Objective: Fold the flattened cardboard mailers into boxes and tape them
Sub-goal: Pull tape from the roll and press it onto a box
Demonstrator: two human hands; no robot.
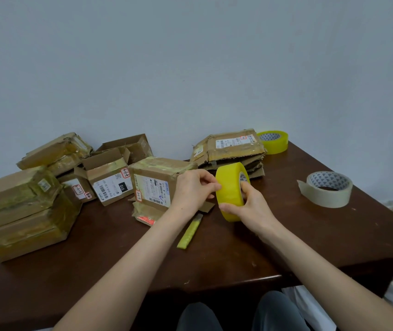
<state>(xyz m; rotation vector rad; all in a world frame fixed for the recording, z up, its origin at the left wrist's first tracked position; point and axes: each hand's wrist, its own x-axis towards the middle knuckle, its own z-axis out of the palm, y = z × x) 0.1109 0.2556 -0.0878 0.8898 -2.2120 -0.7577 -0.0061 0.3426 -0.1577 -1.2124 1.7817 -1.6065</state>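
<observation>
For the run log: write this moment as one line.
right hand grips yellow tape roll | left hand fingers pinch at its face | labelled box on table, beyond left hand

One view only, from a wide-angle camera worn on the head; it faces forward and down over the dark surface (238,254), which lies close below; the left hand (192,189) and right hand (250,206) sit near mid-frame; a pale wall (190,68) fills the upper half; knees (279,309) show at the bottom edge.
</observation>
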